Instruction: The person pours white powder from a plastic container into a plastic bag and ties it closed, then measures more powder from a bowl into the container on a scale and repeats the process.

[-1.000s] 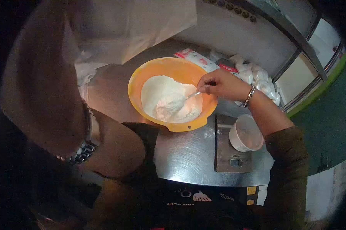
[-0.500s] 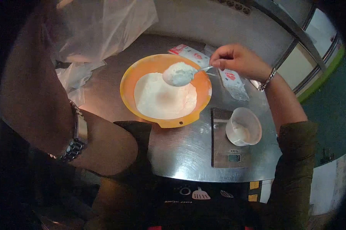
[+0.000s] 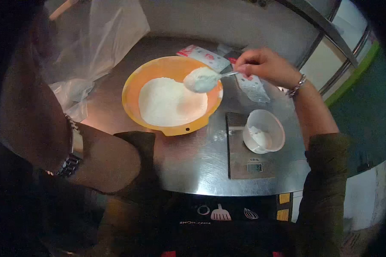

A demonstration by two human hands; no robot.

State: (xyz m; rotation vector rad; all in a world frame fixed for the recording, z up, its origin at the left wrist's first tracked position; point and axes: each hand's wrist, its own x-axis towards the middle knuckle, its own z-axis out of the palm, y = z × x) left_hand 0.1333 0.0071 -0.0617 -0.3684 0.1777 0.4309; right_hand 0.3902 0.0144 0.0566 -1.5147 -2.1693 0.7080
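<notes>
My right hand (image 3: 268, 68) pinches the handle of a metal spoon (image 3: 228, 74) between thumb and fingers. White powder (image 3: 202, 80) is heaped on its bowl. The spoon hangs over the right side of an orange mixing bowl (image 3: 131, 112), which holds a mass of white powder (image 3: 169, 100). My left hand (image 3: 36, 73) is raised at the upper left, mostly in shadow, close against a clear plastic bag (image 3: 111, 36); its fingers cannot be made out. A clear plastic cup (image 3: 275, 128) with some white powder in it sits on a kitchen scale (image 3: 238, 162).
Red-and-white printed packets (image 3: 208, 58) lie behind the bowl, one under my right hand. More crumpled plastic (image 3: 73, 94) lies left of the bowl. The metal table (image 3: 188, 171) has a rounded front edge close to my apron (image 3: 220, 213). A wall (image 3: 210, 23) stands behind.
The view has shifted, so the table's things appear farther left. My right hand has carried the loaded spoon slightly rightward relative to the bowl. The spoon is still heaped with powder.
</notes>
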